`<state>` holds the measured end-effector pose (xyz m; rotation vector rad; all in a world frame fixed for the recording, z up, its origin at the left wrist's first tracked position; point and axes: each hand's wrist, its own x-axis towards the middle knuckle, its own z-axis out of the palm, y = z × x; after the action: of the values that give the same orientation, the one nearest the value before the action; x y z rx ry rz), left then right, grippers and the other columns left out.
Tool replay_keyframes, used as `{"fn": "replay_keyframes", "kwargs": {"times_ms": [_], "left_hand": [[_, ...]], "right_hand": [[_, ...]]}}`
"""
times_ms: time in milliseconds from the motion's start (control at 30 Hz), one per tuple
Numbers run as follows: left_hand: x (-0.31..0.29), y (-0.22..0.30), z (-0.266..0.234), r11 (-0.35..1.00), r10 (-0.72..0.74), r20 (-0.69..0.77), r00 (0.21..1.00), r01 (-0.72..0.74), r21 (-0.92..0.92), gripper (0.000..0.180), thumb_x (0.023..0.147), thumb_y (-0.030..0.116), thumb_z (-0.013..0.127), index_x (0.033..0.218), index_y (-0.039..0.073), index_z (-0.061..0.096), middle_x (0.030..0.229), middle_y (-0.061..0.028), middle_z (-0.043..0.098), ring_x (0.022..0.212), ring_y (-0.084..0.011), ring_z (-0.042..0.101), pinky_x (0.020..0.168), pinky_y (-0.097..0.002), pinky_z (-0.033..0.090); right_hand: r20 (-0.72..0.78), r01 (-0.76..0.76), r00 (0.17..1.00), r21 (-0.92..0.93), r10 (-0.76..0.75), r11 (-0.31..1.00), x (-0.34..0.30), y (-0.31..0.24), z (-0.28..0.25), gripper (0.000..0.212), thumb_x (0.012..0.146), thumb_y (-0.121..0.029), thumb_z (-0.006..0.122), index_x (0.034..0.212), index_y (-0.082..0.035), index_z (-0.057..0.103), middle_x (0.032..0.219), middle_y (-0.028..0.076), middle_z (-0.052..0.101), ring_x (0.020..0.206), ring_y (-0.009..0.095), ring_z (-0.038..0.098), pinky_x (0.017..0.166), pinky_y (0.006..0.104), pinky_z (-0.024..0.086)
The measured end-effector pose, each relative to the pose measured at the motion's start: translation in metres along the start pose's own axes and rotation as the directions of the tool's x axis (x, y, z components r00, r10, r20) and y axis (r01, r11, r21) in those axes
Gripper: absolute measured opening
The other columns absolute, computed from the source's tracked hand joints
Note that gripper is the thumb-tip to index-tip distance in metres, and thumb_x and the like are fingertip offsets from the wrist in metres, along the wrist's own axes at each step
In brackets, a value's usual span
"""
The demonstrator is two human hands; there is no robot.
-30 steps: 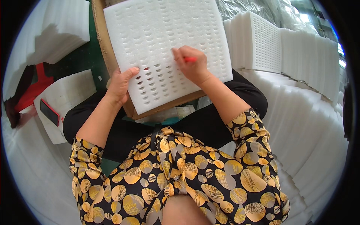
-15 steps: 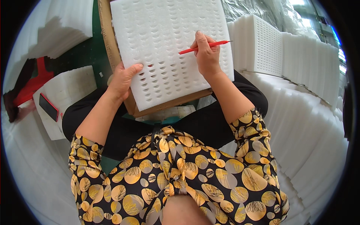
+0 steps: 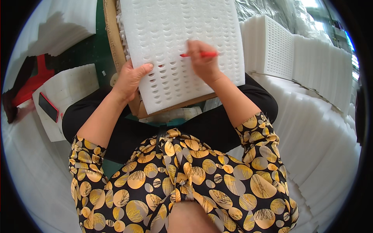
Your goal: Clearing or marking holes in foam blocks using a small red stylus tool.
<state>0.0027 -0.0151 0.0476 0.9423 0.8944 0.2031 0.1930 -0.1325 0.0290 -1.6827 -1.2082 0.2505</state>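
Note:
A white foam sheet (image 3: 155,27) with rows of half-moon cuts lies tilted across a cardboard box (image 3: 114,35) in front of me. Dark openings show in several cuts near its lower left part, while the cuts farther up look white. My left hand (image 3: 132,79) grips the sheet's left edge, thumb on top and fingers hidden underneath. Over the middle of the sheet, my right hand (image 3: 204,62) is closed round a slim red pen (image 3: 209,54), blurred by motion. The pen's left end is close to the foam; whether it touches, I cannot tell.
White foam scraps show inside the box's left side. On a foam block (image 3: 75,83) at left lies a phone (image 3: 48,106) with a red edge. Stacked foam sheets (image 3: 311,128) fill the right side, below a perforated stack (image 3: 278,48) and clear plastic wrap (image 3: 268,11).
My right hand has moved left and slightly nearer to me with the red pen. The foam sheet and my left hand have shifted slightly right.

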Motion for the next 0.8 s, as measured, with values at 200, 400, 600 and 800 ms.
{"fn": "replay_keyframes", "kwargs": {"times_ms": [200,400,600,800], "left_hand": [[-0.002,0.001,0.0,0.999,-0.033,-0.085,0.996,0.029,-0.044,0.029,0.082,0.003,0.062,0.11,-0.003,0.055,0.095,-0.0143,0.064,0.077,-0.0198,0.064,0.069,-0.0286,0.054],[-0.002,0.002,-0.001,0.999,-0.041,-0.028,0.999,0.04,-0.036,0.03,0.082,0.004,0.063,0.11,-0.003,0.055,0.096,-0.0142,0.064,0.078,-0.0201,0.064,0.07,-0.0288,0.054],[-0.002,-0.003,0.001,1.0,0.004,-0.022,1.0,-0.003,0.013,0.031,0.082,0.004,0.063,0.11,-0.003,0.055,0.097,-0.0142,0.064,0.078,-0.02,0.064,0.071,-0.0288,0.053],[0.001,-0.003,-0.001,1.0,0.008,-0.015,1.0,-0.008,0.001,0.032,0.081,0.006,0.064,0.11,-0.004,0.055,0.095,-0.0147,0.065,0.078,-0.0203,0.064,0.072,-0.0298,0.054]], "right_hand": [[-0.017,-0.387,0.862,0.623,0.506,0.68,0.008,0.008,0.001,0.035,0.093,-0.014,0.052,0.059,-0.006,0.051,0.057,-0.002,0.046,0.055,0.008,0.039,0.056,0.0224,0.035],[-0.184,-0.364,0.847,0.485,0.499,0.796,0.013,-0.007,-0.017,0.036,0.093,-0.015,0.052,0.058,-0.006,0.052,0.056,-0.003,0.046,0.055,0.008,0.038,0.052,0.0219,0.034],[-0.027,-0.067,0.998,-0.229,0.063,0.971,0.012,-0.001,-0.011,0.035,0.092,-0.018,0.053,0.06,-0.007,0.049,0.055,-0.001,0.048,0.053,0.008,0.039,0.049,0.0225,0.036],[-0.143,-0.186,0.965,0.23,0.222,0.955,0.012,0.008,0.0,0.035,0.092,-0.017,0.054,0.059,-0.007,0.047,0.053,-0.002,0.047,0.05,0.009,0.037,0.047,0.0236,0.034]]}}
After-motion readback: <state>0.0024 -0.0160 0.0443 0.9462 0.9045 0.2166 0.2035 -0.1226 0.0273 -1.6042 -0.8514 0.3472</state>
